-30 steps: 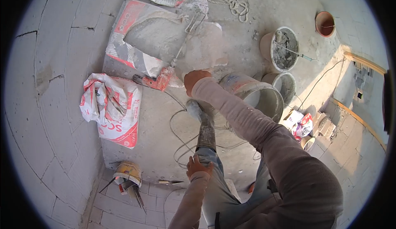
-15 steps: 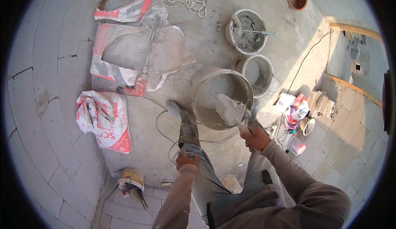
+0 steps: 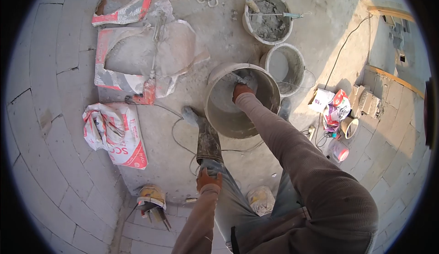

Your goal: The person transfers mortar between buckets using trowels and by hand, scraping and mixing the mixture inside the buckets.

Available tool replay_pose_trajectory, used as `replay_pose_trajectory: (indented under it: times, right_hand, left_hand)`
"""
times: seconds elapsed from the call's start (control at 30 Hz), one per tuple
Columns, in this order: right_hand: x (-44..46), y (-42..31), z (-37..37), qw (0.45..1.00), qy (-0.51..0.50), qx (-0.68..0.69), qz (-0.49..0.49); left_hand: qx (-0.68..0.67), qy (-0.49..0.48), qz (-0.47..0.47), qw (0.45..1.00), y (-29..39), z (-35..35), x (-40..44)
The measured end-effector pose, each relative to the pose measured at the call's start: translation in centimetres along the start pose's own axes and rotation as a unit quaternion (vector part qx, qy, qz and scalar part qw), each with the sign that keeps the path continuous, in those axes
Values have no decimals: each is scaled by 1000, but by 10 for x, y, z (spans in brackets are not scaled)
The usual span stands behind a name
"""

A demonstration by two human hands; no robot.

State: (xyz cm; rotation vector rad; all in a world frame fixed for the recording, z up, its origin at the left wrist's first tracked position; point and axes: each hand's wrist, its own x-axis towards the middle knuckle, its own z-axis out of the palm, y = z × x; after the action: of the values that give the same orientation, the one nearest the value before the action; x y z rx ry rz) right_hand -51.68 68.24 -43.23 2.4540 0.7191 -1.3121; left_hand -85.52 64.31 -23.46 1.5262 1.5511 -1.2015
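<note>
Right hand (image 3: 242, 91) is down inside the large bucket (image 3: 231, 127), arm extended across from the right. Fingers look curled around a mortar-coated tool (image 3: 238, 76); back of the hand and sleeve (image 3: 265, 116) hide most of the grip, so tool shape can't be made out. Tool sits inside the bucket, toward the far wall, near grey mix (image 3: 222, 91).

Left hand (image 3: 209, 181) rests on the left leg (image 3: 224, 192) around the knee, fingers loosely spread, no object in it.

Large bucket stands upright on the concrete floor (image 3: 247, 167), just ahead of the feet. 2 more buckets behind it, to the right: the nearer, smaller bucket (image 3: 297, 66) just beside it, with some grey material at the bottom; the farther bucket (image 3: 248, 25) is loaded with rough mortar (image 3: 270, 27), a teal-handled rod (image 3: 291, 15) lying across it.

Left side: red drill (image 3: 148, 93) on the floor, its shaft running over a cut-open bag (image 3: 105, 78). Cord (image 3: 180, 149) loops across the floor near the left boot (image 3: 209, 139). Crumpled-top white and red bag (image 3: 130, 139) closer in; yellow pail (image 3: 152, 192) with tools below that.
</note>
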Motion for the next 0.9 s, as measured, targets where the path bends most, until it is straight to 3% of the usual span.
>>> replay_pose_trajectory:
  times: [0.07, 0.17, 0.23, 0.33, 0.47, 0.53, 0.67, 0.7, 0.77, 0.9]
  right_hand:
    - [-5, -8, 18, 999, -31, 4, -20]
    - [-17, -16, 40, 1000, 9, 0, -16]
    - [-25, -20, 37, 969, -215, -123, -14]
    - [-61, -2, 42, 985, -150, -69, -56]
    - [-68, -8, 28, 978, -179, -79, -75]
    - [-58, -17, 14, 989, -125, -15, -83]
    - [-36, -12, -41, 990, -15, -20, -141]
    - [-28, -7, -40, 990, -14, -19, -140]
    - [-10, 3, -32, 988, 91, -88, -85]
    - [0, 40, -26, 996, 22, -62, -56]
  left_hand:
    - [-2, 2, 6, 1000, -2, 0, 0]
    - [-5, 4, 4, 1000, 0, -3, -1]
    - [-4, 5, -3, 1000, 4, -8, -2]
    - [3, -6, -12, 1000, 7, -13, -3]
    - [9, -1, -8, 1000, 10, -12, -5]
    - [19, -5, -14, 1000, 12, -11, -4]
    - [25, -10, -22, 999, 15, -8, -5]
    - [24, -13, -28, 999, 16, -10, -6]
    - [24, -9, -23, 999, 17, -11, -8]
    - [14, -11, -1, 1000, 11, -7, -3]
